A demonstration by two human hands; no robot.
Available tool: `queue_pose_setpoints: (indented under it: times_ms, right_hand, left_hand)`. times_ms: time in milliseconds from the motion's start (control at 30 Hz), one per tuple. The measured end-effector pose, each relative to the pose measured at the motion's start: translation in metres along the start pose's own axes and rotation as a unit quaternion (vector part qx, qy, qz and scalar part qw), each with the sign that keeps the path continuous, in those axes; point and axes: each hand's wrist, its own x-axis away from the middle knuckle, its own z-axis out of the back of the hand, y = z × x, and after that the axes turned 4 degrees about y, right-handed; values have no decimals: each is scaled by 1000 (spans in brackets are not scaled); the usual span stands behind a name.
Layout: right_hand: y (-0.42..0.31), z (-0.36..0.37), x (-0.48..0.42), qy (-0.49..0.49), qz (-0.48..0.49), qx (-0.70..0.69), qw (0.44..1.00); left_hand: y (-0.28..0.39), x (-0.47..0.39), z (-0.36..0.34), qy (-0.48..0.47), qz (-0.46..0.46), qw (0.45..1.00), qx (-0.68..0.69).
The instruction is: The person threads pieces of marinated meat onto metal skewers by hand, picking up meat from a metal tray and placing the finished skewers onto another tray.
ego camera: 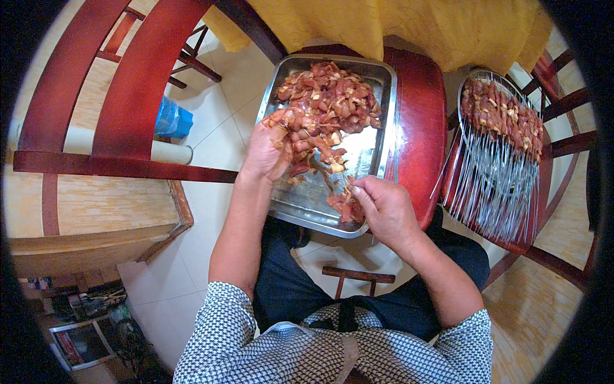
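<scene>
A rectangular metal tray [307, 209] lies before me, with a heap of raw, marinated meat pieces [331, 93] at its far end. My left hand [273, 146] is over the tray's left side, its fingers closed around several meat pieces [302, 139] at the heap's near edge. At the tray's near right corner, my right hand [386, 204] pinches something thin between thumb and forefinger, seemingly the end of a metal skewer; the fingers partly hide it. A loose clump of meat [346, 207] sits just left of those fingers.
The tray rests on a red wooden chair seat [419, 139], with thin metal skewers [394, 165] along its right rim. Farther right, loaded meat skewers [501, 115] lie across a round metal dish on another chair. A yellow tablecloth [422, 29] hangs beyond; a red chair back [144, 81] stands left.
</scene>
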Motion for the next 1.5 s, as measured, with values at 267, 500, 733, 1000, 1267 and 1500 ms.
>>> queue_pose_setpoints:
  times_ms: [267,500,733,1000,1267,1500]
  right_hand:
    - [-3,6,-3,-5,-11,9,1000]
    - [1,1,-3,16,-29,-28,999]
    - [-9,-1,-4,-2,-46,-59,997]
    - [-10,-10,-2,12,-112,-83,990]
    - [-8,-16,0,44,-92,-56,993]
    - [-13,-8,-6,34,-101,-84,991]
  left_hand:
    - [5,0,-4,8,14,1000,-20]
    - [6,0,-5,13,15,999,-34]
    - [-3,0,-8,1,-3,999,-48]
    - [-21,-4,-9,22,-101,992,76]
    - [-28,0,-21,1,-65,985,159]
    - [-24,-1,-10,-118,-17,971,206]
